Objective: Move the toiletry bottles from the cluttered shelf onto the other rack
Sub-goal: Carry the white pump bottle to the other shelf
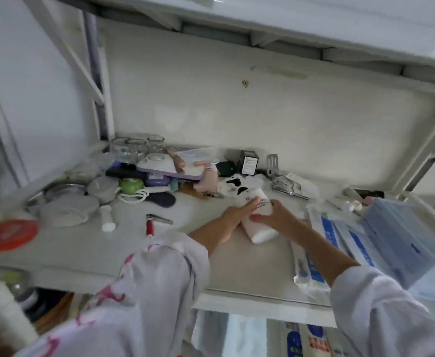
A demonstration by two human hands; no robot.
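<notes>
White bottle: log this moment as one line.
stage: pickup | white bottle: tilted on shelf | left hand: fingers on bottle | right hand: grips bottle

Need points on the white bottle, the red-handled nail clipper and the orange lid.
white bottle (261, 231): head view, on the lower body below both hands.
red-handled nail clipper (149, 227): head view, on the red handle.
orange lid (10, 235): head view, on the middle of its top face.
</notes>
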